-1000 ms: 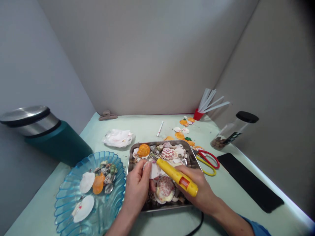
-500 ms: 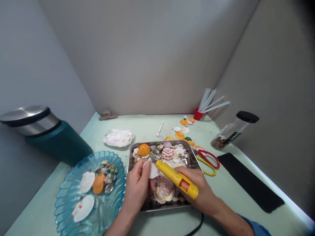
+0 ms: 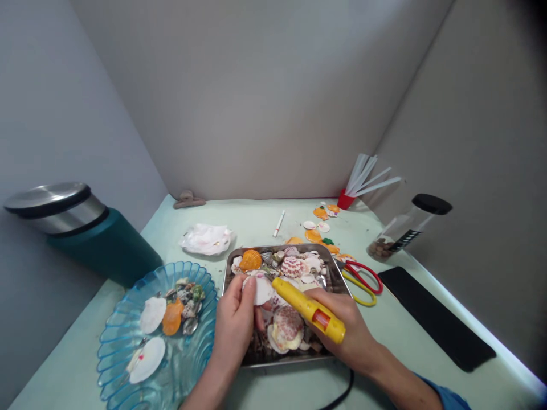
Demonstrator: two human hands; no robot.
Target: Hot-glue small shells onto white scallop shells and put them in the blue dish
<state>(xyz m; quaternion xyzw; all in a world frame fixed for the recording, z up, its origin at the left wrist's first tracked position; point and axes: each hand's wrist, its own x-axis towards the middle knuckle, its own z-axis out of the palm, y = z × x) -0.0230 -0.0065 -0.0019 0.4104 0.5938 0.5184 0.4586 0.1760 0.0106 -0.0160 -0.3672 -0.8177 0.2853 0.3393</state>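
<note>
My left hand point(image 3: 234, 326) pinches a white scallop shell point(image 3: 261, 289) above the steel tray point(image 3: 341, 282), which is full of mixed seashells. My right hand point(image 3: 347, 330) grips a yellow glue gun point(image 3: 308, 309) whose nozzle points up-left at the white shell. Its black cord point(image 3: 342, 393) trails toward me. A large pink-speckled shell point(image 3: 287, 327) lies in the tray under the gun.
A blue glass dish point(image 3: 123, 364) with several shells sits at the left, a teal bin point(image 3: 85, 239) behind it. Red and yellow scissors point(image 3: 363, 276), a black phone point(image 3: 436, 319), a jar point(image 3: 405, 228), a red cup of glue sticks point(image 3: 345, 199), a crumpled tissue point(image 3: 205, 238) and loose shells point(image 3: 314, 233) lie around.
My left hand has lifted the white shell slightly and tilted it toward the glue gun's nozzle. The gun has barely moved.
</note>
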